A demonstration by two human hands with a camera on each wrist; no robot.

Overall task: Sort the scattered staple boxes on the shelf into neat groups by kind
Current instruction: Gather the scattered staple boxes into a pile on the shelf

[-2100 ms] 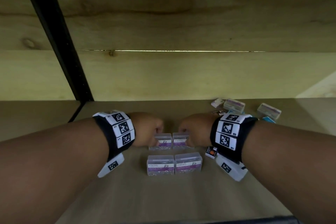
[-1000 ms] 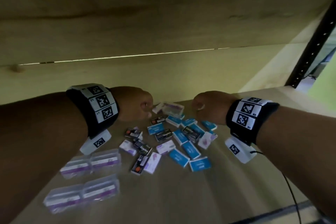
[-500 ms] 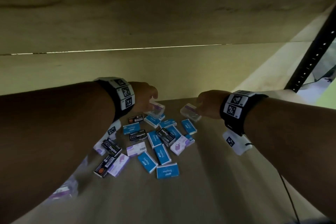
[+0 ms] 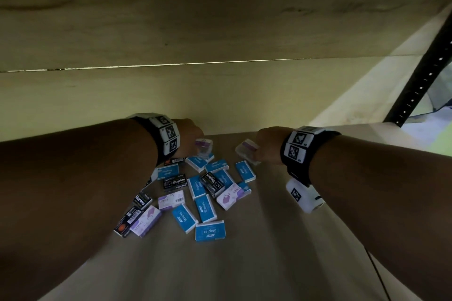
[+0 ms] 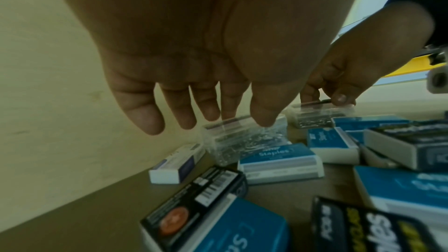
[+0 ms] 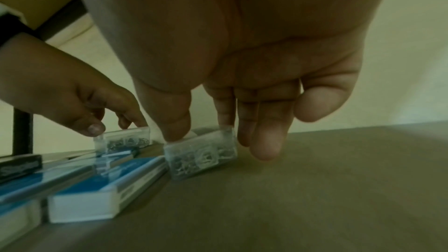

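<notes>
Both hands are at the back of the shelf point(image 4: 244, 264), at the far edge of the scattered pile, each engaged with one clear plastic case of the same kind. The left hand point(image 4: 188, 140) pinches the left case point(image 4: 204, 145) between thumb and fingertips; the left wrist view shows the thumb and forefinger on its top edge, the other fingers extended and free. That case sits on, or just above, a blue box point(image 5: 278, 160); whether it has left contact cannot be told. The right hand point(image 4: 267, 145) pinches the right case point(image 4: 245, 150) across its short sides, thumb on one end and forefinger on the other; in the right wrist view its lower edge appears to be touching the shelf just beside another blue box point(image 6: 97, 189). Each case lies directly under its own hand, long axis running roughly crosswise between thumb and finger, so the grips span the length. The cases are near each other but apart. Blue boxes, black boxes point(image 4: 175, 182) and white-and-purple boxes point(image 4: 171, 199) remain unsorted nearer the person. Judgement: the step in hand is lifting both clear cases; the left case, perched over other stock, is the more likely to disturb its neighbours.
</notes>
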